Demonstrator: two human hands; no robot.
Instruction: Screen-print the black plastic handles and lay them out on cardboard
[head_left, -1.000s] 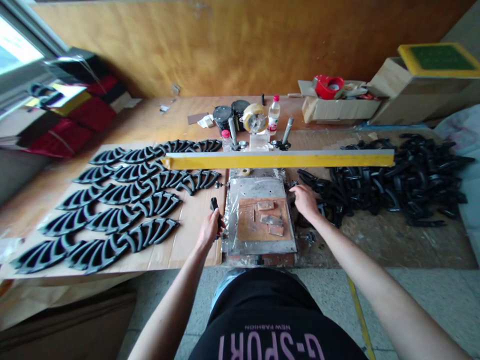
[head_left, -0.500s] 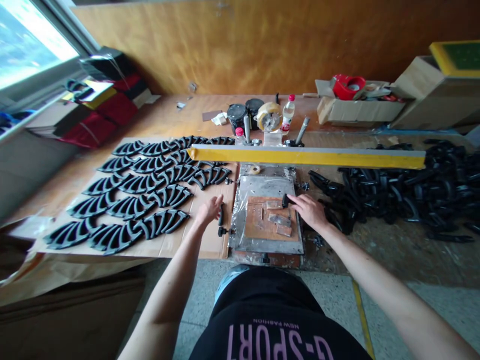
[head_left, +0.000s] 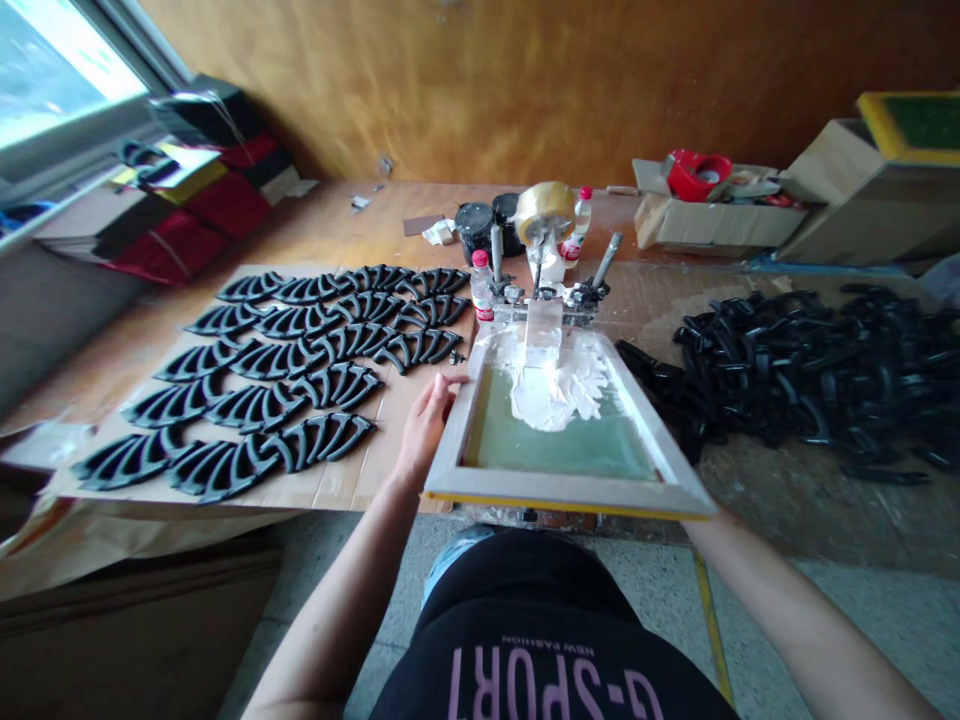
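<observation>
A tilted screen-printing frame [head_left: 450,450] with a green mesh and thick white paste near its back covers the work plate in front of me. At its left side is my left hand [head_left: 426,425], the index finger reaching to the frame's edge and the other fingers curled. A dark bit shows by those fingers, too small to name. My right hand is hidden below the frame's front right corner; only the wrist and forearm show. A clear squeegee-like block [head_left: 544,330] stands in the paste.
Rows of black curved pieces [head_left: 255,410] lie on cardboard at left. A heap of similar black parts [head_left: 810,380] covers the right side. Behind the frame stand a metal clamp post [head_left: 600,265], a tape roll [head_left: 545,210], bottles [head_left: 481,285] and black tubs [head_left: 474,230].
The frame has swung down from nearly edge-on to a low tilt, hiding the plate and the black piece at my right hand. My right hand has passed out of sight under it.
</observation>
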